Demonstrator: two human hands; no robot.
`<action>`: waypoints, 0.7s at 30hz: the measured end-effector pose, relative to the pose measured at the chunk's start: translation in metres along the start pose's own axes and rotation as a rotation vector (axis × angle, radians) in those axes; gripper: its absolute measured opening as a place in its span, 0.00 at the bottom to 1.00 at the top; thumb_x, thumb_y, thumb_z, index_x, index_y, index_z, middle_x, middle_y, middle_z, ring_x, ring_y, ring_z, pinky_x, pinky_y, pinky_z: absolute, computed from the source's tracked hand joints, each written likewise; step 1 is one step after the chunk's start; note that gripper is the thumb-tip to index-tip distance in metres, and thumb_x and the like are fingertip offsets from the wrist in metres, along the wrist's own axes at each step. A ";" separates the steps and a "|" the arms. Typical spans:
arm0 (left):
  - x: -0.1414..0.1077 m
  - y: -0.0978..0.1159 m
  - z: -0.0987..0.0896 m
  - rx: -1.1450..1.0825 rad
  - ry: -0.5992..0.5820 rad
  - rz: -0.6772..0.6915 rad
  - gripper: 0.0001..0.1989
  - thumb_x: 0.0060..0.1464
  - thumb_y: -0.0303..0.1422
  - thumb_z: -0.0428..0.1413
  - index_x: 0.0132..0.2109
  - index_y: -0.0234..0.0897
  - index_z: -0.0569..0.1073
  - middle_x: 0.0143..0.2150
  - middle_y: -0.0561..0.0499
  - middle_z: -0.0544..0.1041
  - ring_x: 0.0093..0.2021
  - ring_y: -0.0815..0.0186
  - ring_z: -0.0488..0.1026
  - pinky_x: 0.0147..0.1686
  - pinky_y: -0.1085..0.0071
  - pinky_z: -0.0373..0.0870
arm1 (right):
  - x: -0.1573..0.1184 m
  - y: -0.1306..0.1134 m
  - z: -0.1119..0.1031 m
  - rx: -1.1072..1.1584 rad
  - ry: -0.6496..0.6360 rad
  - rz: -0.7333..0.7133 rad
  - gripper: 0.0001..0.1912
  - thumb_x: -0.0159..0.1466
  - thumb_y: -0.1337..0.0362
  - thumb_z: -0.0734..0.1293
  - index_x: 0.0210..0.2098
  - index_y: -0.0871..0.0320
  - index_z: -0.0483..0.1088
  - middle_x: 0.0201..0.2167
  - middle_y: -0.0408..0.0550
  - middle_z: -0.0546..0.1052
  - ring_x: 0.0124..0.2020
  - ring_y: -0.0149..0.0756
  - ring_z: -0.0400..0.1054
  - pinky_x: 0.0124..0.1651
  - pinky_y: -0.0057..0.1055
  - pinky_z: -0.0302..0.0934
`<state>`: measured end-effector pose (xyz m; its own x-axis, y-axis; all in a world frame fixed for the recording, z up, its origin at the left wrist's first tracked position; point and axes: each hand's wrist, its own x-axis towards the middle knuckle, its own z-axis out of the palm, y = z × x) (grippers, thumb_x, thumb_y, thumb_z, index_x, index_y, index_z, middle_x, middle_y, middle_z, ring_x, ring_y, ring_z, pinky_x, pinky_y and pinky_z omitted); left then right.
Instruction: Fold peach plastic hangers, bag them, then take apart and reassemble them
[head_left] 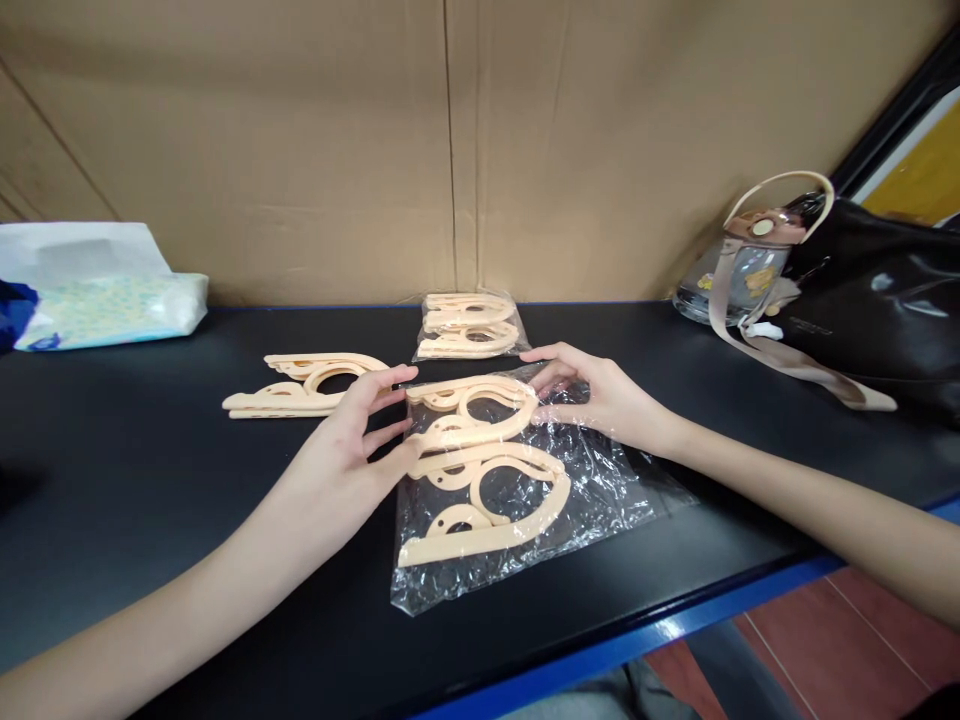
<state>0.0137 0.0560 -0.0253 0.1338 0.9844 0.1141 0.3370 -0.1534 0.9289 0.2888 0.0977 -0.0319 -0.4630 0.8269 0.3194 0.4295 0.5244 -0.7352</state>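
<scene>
A clear plastic bag lies on the dark table in front of me, with two cream folding hangers inside, an upper one and a lower one. My left hand is at the bag's left side, fingers stretched and spread, its thumb touching the upper hanger's left end. On the other side, my right hand has its fingers and thumb closed on the bag by that hanger's rounded end. Left of the bag lies a loose folding hanger, partly behind my left hand. Farther back is another bagged set of hangers.
A tissue pack stands at the back left. At the back right are a clear water bottle with a strap trailing onto the table, and a black bag. Cardboard rises behind the table, whose front edge is blue.
</scene>
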 end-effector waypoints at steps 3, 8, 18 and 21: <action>0.001 0.000 -0.002 0.005 -0.032 0.004 0.28 0.47 0.40 0.60 0.55 0.43 0.64 0.67 0.46 0.62 0.68 0.50 0.59 0.60 0.51 0.69 | 0.000 0.000 0.000 -0.016 0.011 -0.003 0.27 0.57 0.54 0.74 0.53 0.52 0.67 0.38 0.46 0.80 0.41 0.40 0.76 0.48 0.44 0.69; 0.000 -0.001 -0.005 0.030 -0.027 0.031 0.25 0.50 0.42 0.60 0.54 0.44 0.64 0.66 0.47 0.62 0.66 0.50 0.62 0.57 0.53 0.73 | 0.000 -0.001 0.000 -0.035 0.020 -0.004 0.27 0.57 0.54 0.74 0.53 0.53 0.68 0.38 0.46 0.80 0.40 0.40 0.75 0.48 0.43 0.69; 0.002 -0.003 -0.005 0.218 -0.032 0.126 0.24 0.56 0.43 0.55 0.57 0.41 0.66 0.61 0.44 0.68 0.62 0.50 0.66 0.58 0.49 0.70 | -0.002 0.001 0.000 -0.133 0.009 -0.068 0.26 0.59 0.55 0.74 0.54 0.53 0.67 0.38 0.45 0.80 0.39 0.39 0.76 0.47 0.40 0.69; -0.003 -0.005 -0.008 0.542 -0.083 0.299 0.23 0.63 0.45 0.48 0.59 0.40 0.68 0.65 0.44 0.66 0.67 0.50 0.59 0.66 0.45 0.57 | -0.005 -0.001 -0.001 -0.180 0.008 -0.065 0.27 0.59 0.54 0.73 0.55 0.53 0.66 0.40 0.45 0.81 0.41 0.39 0.76 0.48 0.39 0.69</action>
<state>0.0041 0.0544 -0.0278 0.3601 0.8855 0.2936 0.6960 -0.4645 0.5476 0.2916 0.0938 -0.0322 -0.4882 0.7911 0.3685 0.5308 0.6044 -0.5942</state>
